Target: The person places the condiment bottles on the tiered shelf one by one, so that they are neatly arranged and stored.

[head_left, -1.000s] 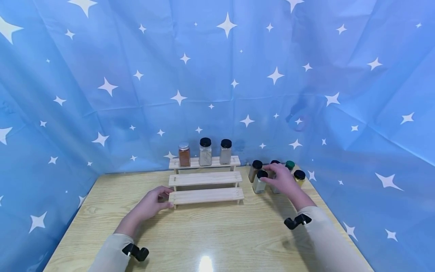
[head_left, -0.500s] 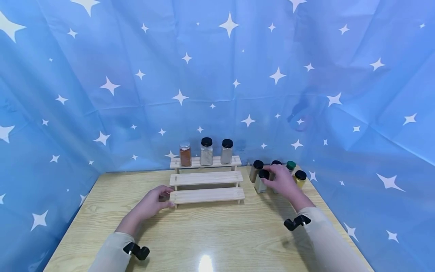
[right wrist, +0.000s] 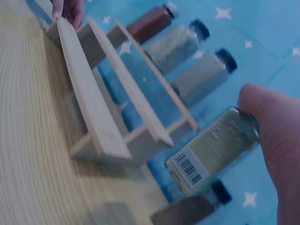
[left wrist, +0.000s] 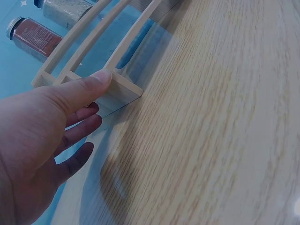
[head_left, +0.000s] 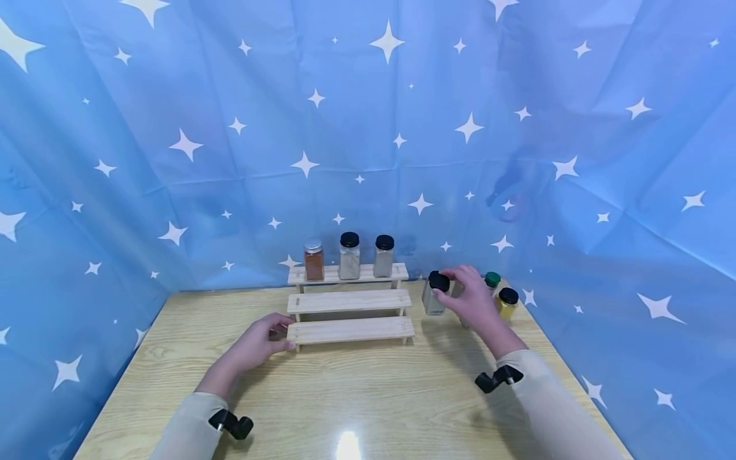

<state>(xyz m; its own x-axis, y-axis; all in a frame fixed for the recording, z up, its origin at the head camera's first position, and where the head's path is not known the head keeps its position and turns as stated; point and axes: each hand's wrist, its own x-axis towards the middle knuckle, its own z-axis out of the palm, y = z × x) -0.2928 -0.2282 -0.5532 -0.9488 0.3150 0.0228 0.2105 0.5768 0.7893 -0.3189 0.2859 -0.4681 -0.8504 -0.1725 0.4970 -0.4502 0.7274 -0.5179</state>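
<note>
My right hand (head_left: 476,303) pinches a spice jar (head_left: 435,303) by its black lid; in the right wrist view the jar hangs tilted above the table, its barcode label (right wrist: 191,168) showing. My left hand (head_left: 259,345) grips the left end of a three-step wooden spice rack (head_left: 351,330), thumb on the lowest step's corner and other fingers behind the end. On the rack's top step stand a jar of reddish-brown spice (head_left: 314,264) with a silver lid and two jars of pale contents, a speckled jar (head_left: 349,260) and a grey jar (head_left: 383,260), both black-lidded.
Behind the held jar stands a brown jar (right wrist: 185,212), mostly hidden in the head view. A green-lidded jar (head_left: 491,281) and a yellow jar (head_left: 507,305) stand right of my right hand. A starry blue cloth (head_left: 368,128) hangs behind the wooden table (head_left: 414,396).
My right hand has lifted the pale black-lidded jar from the table and moved it slightly up and left. My left hand stays at the rack's end.
</note>
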